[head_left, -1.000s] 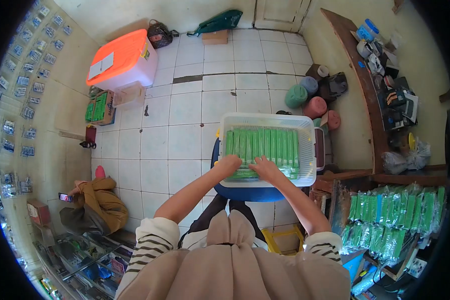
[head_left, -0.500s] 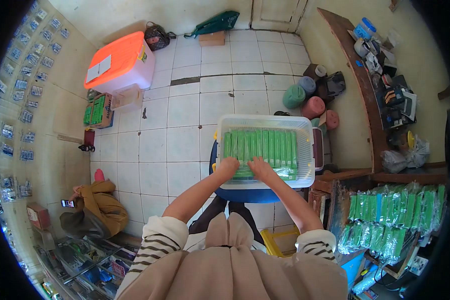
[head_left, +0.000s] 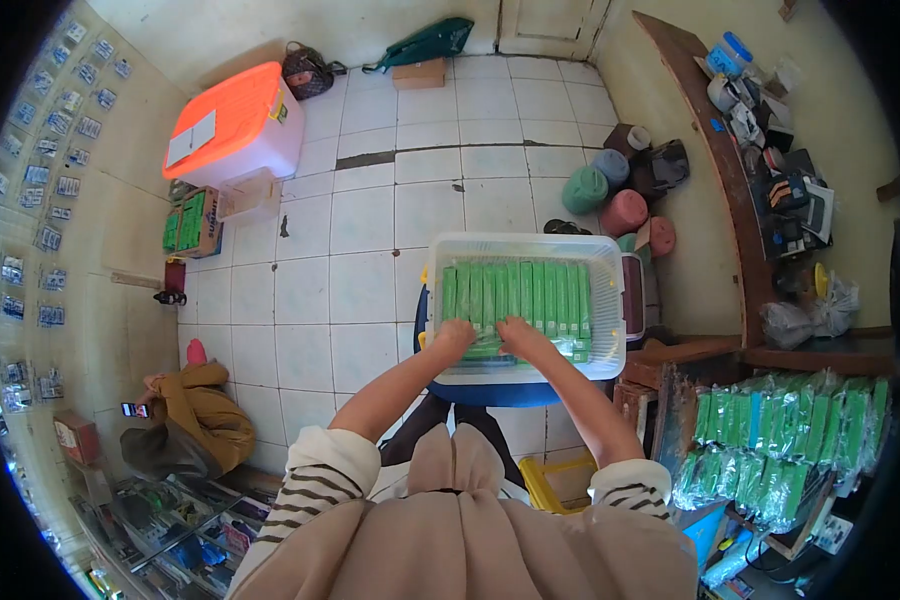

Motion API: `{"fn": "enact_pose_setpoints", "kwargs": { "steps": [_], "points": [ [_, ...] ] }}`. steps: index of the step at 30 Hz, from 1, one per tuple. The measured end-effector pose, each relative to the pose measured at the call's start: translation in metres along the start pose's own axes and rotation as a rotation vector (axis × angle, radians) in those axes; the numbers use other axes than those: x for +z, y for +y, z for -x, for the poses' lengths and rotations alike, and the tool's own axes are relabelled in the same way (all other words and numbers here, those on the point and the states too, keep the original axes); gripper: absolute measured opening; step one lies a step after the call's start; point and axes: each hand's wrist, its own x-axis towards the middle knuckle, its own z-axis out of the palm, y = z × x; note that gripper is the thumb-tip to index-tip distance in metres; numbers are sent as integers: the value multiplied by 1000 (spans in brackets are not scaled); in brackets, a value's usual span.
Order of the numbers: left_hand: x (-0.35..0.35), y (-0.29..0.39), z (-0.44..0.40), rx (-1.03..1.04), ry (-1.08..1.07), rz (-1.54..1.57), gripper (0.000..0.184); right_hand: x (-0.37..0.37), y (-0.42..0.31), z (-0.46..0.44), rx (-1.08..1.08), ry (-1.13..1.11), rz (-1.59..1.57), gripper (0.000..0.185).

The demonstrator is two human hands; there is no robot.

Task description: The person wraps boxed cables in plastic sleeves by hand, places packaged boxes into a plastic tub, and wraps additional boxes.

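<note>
A white plastic basket [head_left: 530, 240] holds a row of slim green boxes [head_left: 528, 290] standing side by side, some under shiny clear wrap. More green boxes [head_left: 576, 350] lie along the basket's near side. Inside the near left part, my left hand [head_left: 455, 338] has its fingers curled closed on the green boxes. My right hand [head_left: 516, 335] is close beside it, fingers bent and pinching at the near ends of the row. The fingertips of both hands are partly hidden, so the exact box each grips is unclear. Beneath the basket is a blue seat [head_left: 500, 393].
On the right, a wooden shelf [head_left: 805, 355] stands above many wrapped green packs [head_left: 770, 420]. Rolls of coloured material [head_left: 625, 212] are beyond the basket. An orange-lidded bin [head_left: 232, 105] and a carton [head_left: 202, 222] sit far left. Another person [head_left: 195, 420] holds a phone at left.
The whole view has shifted slightly, with the basket appearing a little lower and further left. Both hands remain at the near ends of the green boxes.
</note>
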Motion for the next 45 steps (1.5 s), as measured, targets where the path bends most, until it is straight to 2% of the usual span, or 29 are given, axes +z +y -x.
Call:
{"fn": "enact_pose_setpoints", "kwargs": {
  "steps": [1,3,4,6,7,11,16,18,23,25,27,31,32,33,34,35,36,37,39,41,45],
  "points": [
    [7,1,-3,-1,0,1,14,7,0,2,0,85,69,46],
    [19,0,-8,-11,90,0,36,14,-1,3,22,109,104,49],
    [22,-1,-9,-14,86,2,36,16,-3,3,45,127,135,52],
    [25,1,-9,-39,192,-6,33,16,-2,1,58,96,144,53],
    [23,2,-10,-36,188,-5,33,14,-1,0,69,71,159,53],
    [24,5,-19,-90,98,-88,12,10,2,-1,65,21,140,52],
    [52,7,-37,-155,85,-103,14,0,-1,-4,23,-99,200,32],
    [58,4,-40,-102,112,-57,15,7,1,-5,3,-57,210,31],
    [61,10,-43,-146,93,-31,16,19,6,-9,19,-46,233,31],
    [60,9,-44,-154,78,-30,17,21,9,-8,5,0,185,26],
    [60,4,-43,-92,101,-40,15,19,12,-10,44,-20,162,21],
    [23,3,-4,-103,219,-24,8,-7,6,-1,115,-100,75,11],
    [19,0,0,-146,272,98,10,-8,8,2,114,-98,77,11],
    [15,-1,5,-186,325,218,13,-12,11,8,95,6,-79,13],
    [11,-4,11,-182,333,212,13,-17,13,13,79,115,-235,16],
    [4,-6,17,-100,434,369,14,-21,13,19,88,130,-229,16],
    [-7,-7,23,-5,534,522,16,-35,3,35,100,264,-331,17],
    [-19,-3,31,28,549,507,16,-49,-8,53,117,408,-429,19],
    [-43,18,51,173,624,825,16,-68,-30,92,165,558,-459,22],
    [-57,43,68,301,565,922,19,-69,-52,134,218,775,-375,23],
    [-74,111,80,654,613,983,16,-56,-86,220,382,1067,-211,21]
  ]
}}
